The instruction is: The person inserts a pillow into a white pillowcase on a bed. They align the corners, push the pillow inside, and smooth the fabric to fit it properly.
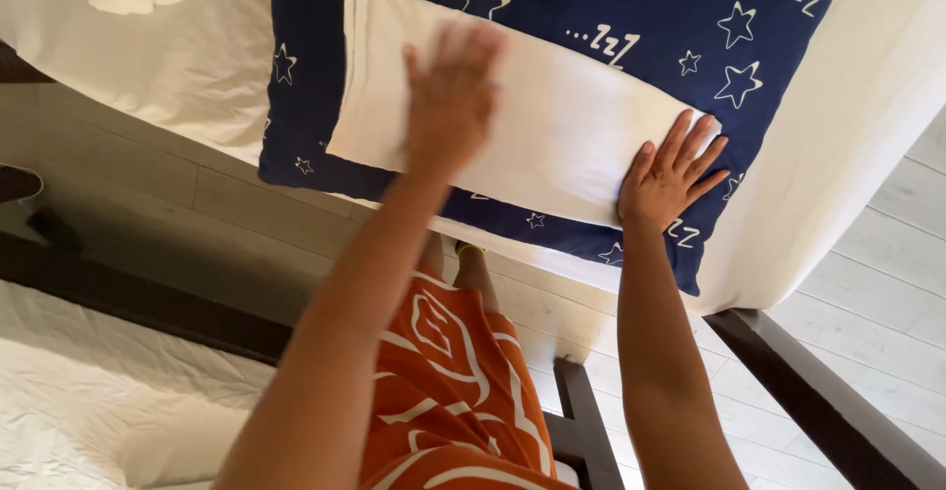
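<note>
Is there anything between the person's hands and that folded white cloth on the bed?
Nothing visible. Both the left hand and the right hand lie flat on the folded white cloth, which rests on the star-patterned blue pillow.

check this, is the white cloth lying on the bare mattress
No, the folded white cloth lies on a dark blue star-printed pillow.

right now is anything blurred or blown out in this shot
Head view: the left hand is smeared by motion blur, while the right hand is sharp, flat on the folded white cloth. The cloth looks nearly overexposed, its folds faint. Daylight is soft, with only mild shadow under the bed frame.
</note>
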